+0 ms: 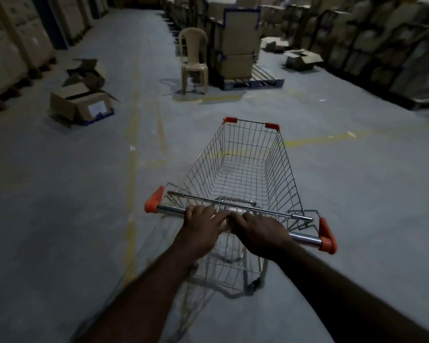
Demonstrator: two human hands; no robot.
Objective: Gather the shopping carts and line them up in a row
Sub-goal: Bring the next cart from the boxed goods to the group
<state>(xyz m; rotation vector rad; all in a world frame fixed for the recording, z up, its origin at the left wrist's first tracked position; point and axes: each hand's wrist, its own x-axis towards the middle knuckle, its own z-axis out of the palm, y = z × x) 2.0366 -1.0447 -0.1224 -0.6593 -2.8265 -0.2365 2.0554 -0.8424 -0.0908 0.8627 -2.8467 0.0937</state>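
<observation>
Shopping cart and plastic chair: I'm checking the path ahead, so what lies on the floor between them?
In the head view, only bare floor with faded yellow paint lies between shopping cart and plastic chair.

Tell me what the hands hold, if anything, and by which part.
The left hand and right hand grip the shopping cart by its handle bar, side by side.

Silver cart, orange corner caps
</observation>
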